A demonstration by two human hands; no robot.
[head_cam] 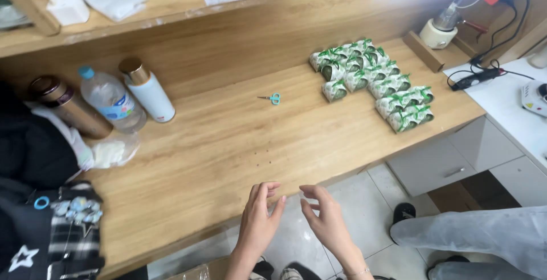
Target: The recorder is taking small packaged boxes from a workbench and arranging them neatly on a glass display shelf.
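I am looking down at both hands hovering just off the near edge of the wooden table [228, 143]. The left hand [257, 217] and the right hand [326, 217] are facing each other, close but not touching, with fingers loosely curled and nothing in either one. No grip is being made at this point, so I am reading it as a pause between handlings.

The nearest small thing is a pair of little scissors [272, 98] with teal handles, lying alone mid-table, well apart from both hands. Further back on the right, green and white wrapped packets [373, 83] are sitting bunched in rows. Getting to either would, in my judgement, call for a long forward reach over bare wood.

On the left, three containers are standing together. The clear plastic bottle [111, 100] with a blue cap is showing clear liquid inside. The white bottle [149, 90] with a gold cap and the bronze flask [68, 108] are opaque and capped, so I cannot tell their contents. Another person's leg [473, 231] is showing at the lower right.
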